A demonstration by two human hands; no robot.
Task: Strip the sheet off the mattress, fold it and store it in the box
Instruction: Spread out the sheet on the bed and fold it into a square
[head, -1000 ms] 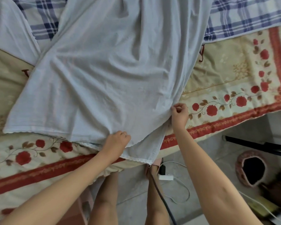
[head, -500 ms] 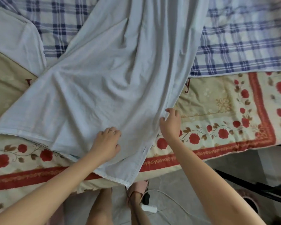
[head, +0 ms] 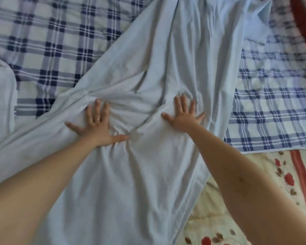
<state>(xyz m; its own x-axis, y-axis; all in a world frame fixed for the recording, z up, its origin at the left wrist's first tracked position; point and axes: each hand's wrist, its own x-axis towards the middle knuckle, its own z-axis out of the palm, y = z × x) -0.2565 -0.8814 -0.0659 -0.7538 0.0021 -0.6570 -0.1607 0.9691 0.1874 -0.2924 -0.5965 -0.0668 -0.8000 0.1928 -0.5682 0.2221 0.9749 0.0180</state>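
A pale blue sheet (head: pixel 166 59) lies as a long folded strip across the bed, running from the near edge to the far right. My left hand (head: pixel 97 126) presses flat on it with fingers spread, a ring on one finger. A little to the right, my right hand (head: pixel 183 115) lies flat on the sheet too, fingers splayed. The cloth bunches into wrinkles between the two hands. No box is in view.
A blue-and-white plaid cover (head: pixel 51 41) spreads under the sheet on both sides. A cream quilt with red flowers and a red border (head: pixel 281 183) shows at the lower right. A white fabric piece (head: pixel 0 103) lies at the left edge.
Both hands have let go of the sheet's near edge and moved forward onto its middle, now pressing flat. The view has shifted further over the bed, so the floor is out of sight.
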